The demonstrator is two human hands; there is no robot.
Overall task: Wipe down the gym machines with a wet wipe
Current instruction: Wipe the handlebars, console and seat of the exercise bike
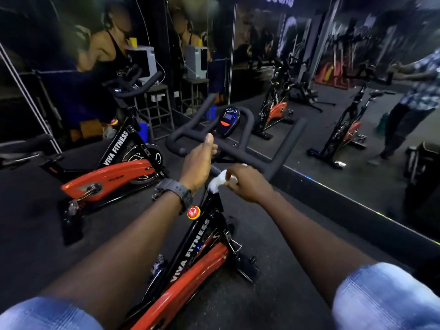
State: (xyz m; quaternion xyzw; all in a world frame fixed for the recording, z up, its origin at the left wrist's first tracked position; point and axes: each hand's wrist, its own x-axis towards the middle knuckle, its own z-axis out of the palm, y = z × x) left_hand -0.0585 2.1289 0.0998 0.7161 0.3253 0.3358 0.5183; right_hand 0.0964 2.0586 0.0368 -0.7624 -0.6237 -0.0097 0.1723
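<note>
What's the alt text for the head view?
Right hand presses a white wet wipe against the stem of a spin bike's black handlebar while the left hand grips the bar; a second bike stands to the left.

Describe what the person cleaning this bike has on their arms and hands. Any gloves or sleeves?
No gloves: both the left hand and the right hand are bare. The forearms are bare too. Light blue sleeves, with a faint checked weave, are pushed up near the elbows on both arms. The left wrist carries a dark grey watch with a chunky square case and a matching strap. No rings or bracelets are visible.
</note>
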